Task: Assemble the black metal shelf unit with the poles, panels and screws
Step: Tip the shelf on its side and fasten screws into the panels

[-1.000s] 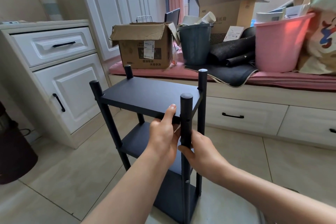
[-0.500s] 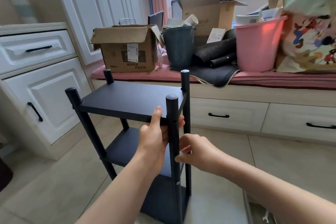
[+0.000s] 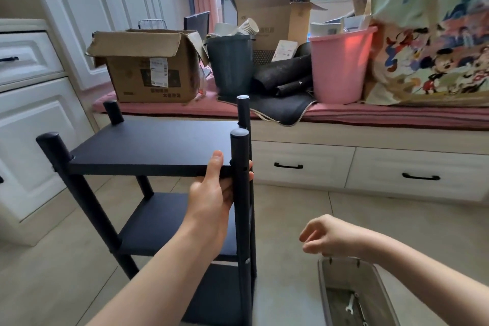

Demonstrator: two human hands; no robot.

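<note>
The black metal shelf unit (image 3: 148,148) stands upright on the tiled floor, with three panels between round poles. My left hand (image 3: 211,193) grips the front edge of the top panel (image 3: 158,144), thumb on top and fingers wrapped under, right beside the near right pole (image 3: 242,219). My right hand (image 3: 326,237) hovers apart from the shelf, to its right, above a grey tray (image 3: 324,296). Its fingers are loosely curled and hold nothing that I can see. A small white wrench (image 3: 350,306) lies in the tray.
A window bench with a pink cushion (image 3: 383,116) runs behind the shelf, loaded with a cardboard box (image 3: 148,66), a dark bin (image 3: 230,63), a pink bucket (image 3: 340,63) and a printed bag (image 3: 434,42). White cabinets (image 3: 31,119) stand at the left. Bench drawers (image 3: 299,164) sit below.
My right hand has let go of the near right pole and moved right and down over the tray. My left hand keeps its hold on the top panel. The view has shifted right.
</note>
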